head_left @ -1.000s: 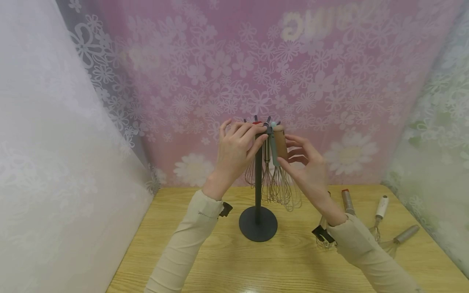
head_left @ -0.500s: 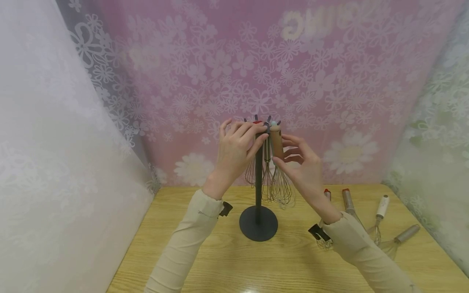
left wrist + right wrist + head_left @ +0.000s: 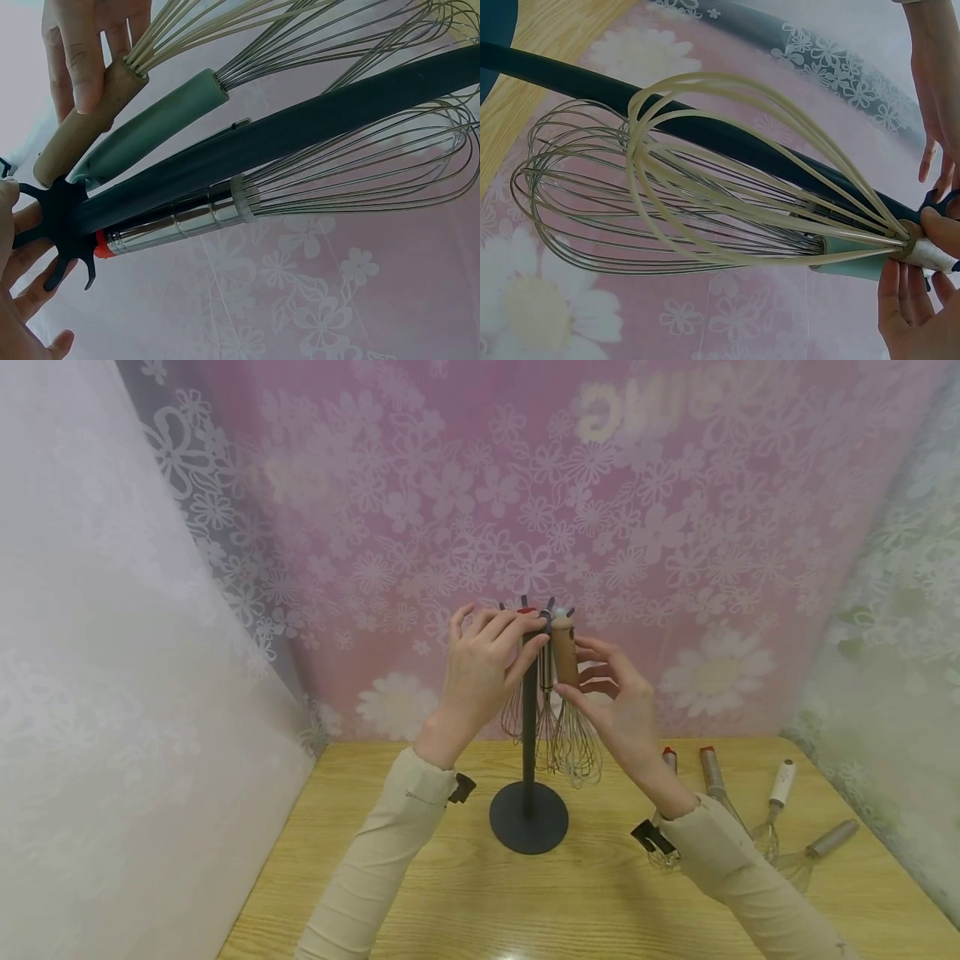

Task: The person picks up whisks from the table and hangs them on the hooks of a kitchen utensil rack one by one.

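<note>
A dark utensil stand (image 3: 528, 752) rises from a round base, hooks fanning out at its top. My left hand (image 3: 487, 652) grips that hooked top, fingers over it and thumb below. My right hand (image 3: 618, 693) pinches the wooden handle of a whisk (image 3: 566, 653) with pale loops, its handle end right at a hook. In the left wrist view, a green-handled whisk (image 3: 159, 124) hangs beside it, and a silver-handled whisk with a red end (image 3: 180, 226) hangs across the post. The pale loops (image 3: 772, 217) overlap the metal wires in the right wrist view.
On the wooden table (image 3: 420, 885), several whisks lie at the right, partly behind my right forearm: one white-handled (image 3: 782, 783), one grey-handled (image 3: 834, 838), and one with a red tip (image 3: 711, 770). Flowered pink cloth (image 3: 465, 527) stands behind the table.
My right hand has moved left with the wooden-handled whisk, so its handle now covers the green one in the head view. My left hand has stayed on the stand's top.
</note>
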